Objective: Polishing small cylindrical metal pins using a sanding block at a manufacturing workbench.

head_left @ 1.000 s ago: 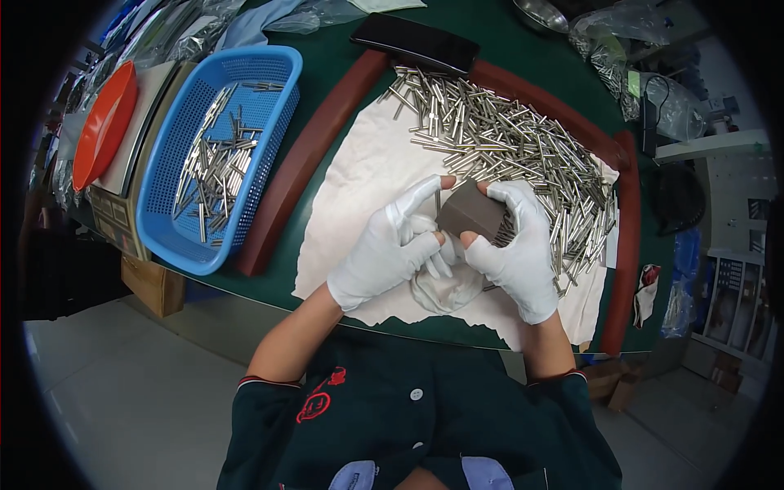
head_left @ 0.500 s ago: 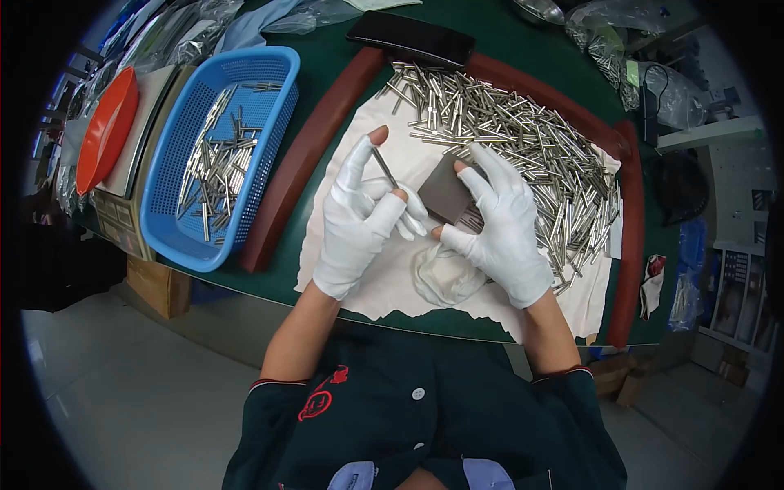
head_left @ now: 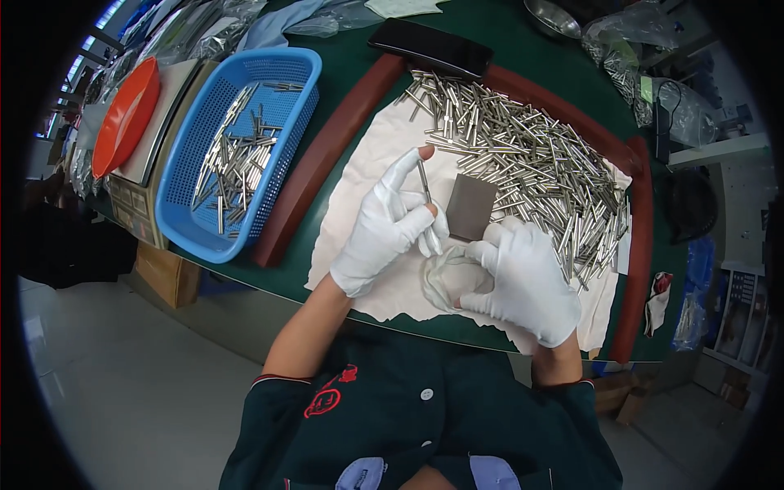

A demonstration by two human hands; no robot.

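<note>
My left hand (head_left: pixel 388 224), in a white glove with bare fingertips, holds a thin metal pin (head_left: pixel 425 181) upright between index finger and thumb. My right hand (head_left: pixel 527 282), gloved the same way, is closed round the right side of a crumpled white cloth (head_left: pixel 441 282), thumb at the near side and fingers at the far side. A dark grey-brown rectangular block (head_left: pixel 471 207) lies flat just beyond the cloth, apart from both hands. Behind and right of it spreads a heap of loose shiny metal pins (head_left: pixel 531 155) on a pale cloth sheet (head_left: pixel 359 171).
A blue perforated basket (head_left: pixel 175 196) with more pins stands at left, beside a scale with an orange-red dish (head_left: pixel 126 118). Dark red bars (head_left: pixel 327 159) border the pale sheet. A black phone (head_left: pixel 429 47) rests on the far bar. A metal bowl (head_left: pixel 554 18) is farther back.
My right hand has let go of the block, leaving it flat on the sheet, and has moved nearer onto the crumpled cloth. My left hand still holds the pin, now more upright.
</note>
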